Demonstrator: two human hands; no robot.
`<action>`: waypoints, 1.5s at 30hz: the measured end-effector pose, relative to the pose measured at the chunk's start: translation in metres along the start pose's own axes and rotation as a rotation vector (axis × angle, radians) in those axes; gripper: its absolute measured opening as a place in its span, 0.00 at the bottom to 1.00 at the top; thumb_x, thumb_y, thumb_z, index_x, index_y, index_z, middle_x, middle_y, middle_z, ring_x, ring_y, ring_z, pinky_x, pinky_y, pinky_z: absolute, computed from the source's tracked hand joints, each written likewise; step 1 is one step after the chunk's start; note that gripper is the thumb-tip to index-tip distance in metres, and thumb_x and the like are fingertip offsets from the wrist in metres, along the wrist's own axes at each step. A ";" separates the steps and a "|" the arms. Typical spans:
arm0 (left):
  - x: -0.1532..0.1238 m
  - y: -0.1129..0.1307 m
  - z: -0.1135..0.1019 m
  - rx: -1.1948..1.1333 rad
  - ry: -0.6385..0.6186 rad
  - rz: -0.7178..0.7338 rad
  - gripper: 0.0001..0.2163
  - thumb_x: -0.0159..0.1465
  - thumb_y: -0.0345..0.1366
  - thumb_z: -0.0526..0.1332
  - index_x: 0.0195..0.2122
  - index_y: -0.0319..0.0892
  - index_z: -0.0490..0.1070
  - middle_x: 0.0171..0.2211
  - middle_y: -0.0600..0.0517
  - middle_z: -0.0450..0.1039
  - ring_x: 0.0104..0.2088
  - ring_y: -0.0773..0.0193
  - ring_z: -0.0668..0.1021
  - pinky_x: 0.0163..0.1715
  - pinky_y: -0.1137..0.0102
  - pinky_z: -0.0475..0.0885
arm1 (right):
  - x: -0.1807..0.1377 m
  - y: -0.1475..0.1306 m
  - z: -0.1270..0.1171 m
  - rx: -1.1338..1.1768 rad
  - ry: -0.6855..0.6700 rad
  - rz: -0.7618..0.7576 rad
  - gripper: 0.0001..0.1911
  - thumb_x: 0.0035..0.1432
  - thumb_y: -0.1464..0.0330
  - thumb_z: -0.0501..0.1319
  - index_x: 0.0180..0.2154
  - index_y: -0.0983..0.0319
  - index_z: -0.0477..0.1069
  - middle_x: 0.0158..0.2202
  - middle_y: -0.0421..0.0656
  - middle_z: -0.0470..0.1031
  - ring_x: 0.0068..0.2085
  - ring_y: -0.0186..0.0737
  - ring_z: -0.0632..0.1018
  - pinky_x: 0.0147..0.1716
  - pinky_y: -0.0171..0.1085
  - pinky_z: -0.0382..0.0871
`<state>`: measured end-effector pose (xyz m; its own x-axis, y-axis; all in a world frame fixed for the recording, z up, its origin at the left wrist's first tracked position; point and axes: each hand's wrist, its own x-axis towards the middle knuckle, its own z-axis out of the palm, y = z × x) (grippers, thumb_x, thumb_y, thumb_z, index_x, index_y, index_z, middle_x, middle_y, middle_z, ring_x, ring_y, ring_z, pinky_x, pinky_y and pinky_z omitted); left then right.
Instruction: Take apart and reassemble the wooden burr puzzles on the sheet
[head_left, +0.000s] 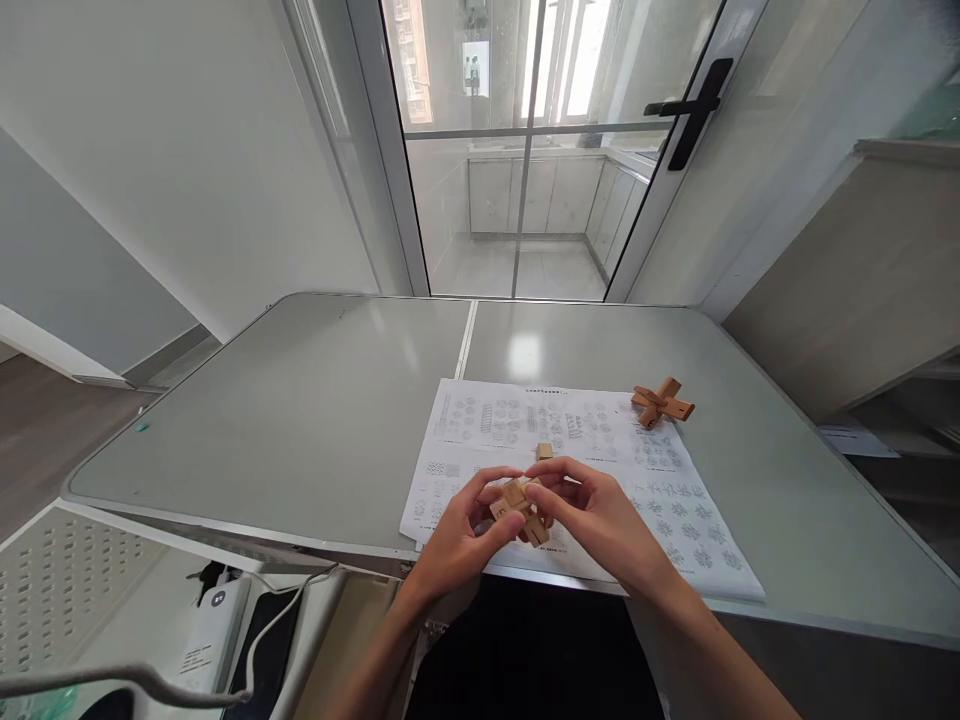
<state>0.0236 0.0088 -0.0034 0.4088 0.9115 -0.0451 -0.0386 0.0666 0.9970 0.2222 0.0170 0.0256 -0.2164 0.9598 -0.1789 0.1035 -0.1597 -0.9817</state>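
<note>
A light wooden interlocking puzzle [517, 495] is held between both hands above the printed sheet's near edge. My left hand [472, 525] grips it from the left, thumb across its front and fingers curled behind. On the other side my right hand [581, 505] pinches it, thumb and forefinger at the upper right; the remaining fingers are partly hidden. Small dark marks show on some of its faces. Just beyond the fingers, a loose light wooden piece [544, 452] stands on the instruction sheet [465, 425], which carries rows of small diagrams.
A darker assembled wooden puzzle [660, 403] rests at the sheet's far right corner. The grey folding table [300, 420] extends both ways, with a seam in the middle. At lower left, an open drawer [90, 560] holds a white power bank [214, 630], a dark phone and a cable [259, 650].
</note>
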 end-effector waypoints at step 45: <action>-0.001 -0.002 0.000 0.156 0.125 0.070 0.26 0.54 0.34 0.75 0.54 0.43 0.75 0.48 0.48 0.80 0.49 0.52 0.81 0.52 0.62 0.76 | -0.005 0.015 0.031 0.101 0.241 -0.166 0.16 0.62 0.53 0.68 0.37 0.60 0.77 0.36 0.44 0.83 0.36 0.44 0.83 0.38 0.39 0.79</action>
<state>0.0238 0.0077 -0.0055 0.2936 0.9556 0.0268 0.0826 -0.0533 0.9952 0.1946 0.0027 0.0095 0.0158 0.9999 -0.0068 -0.0136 -0.0066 -0.9999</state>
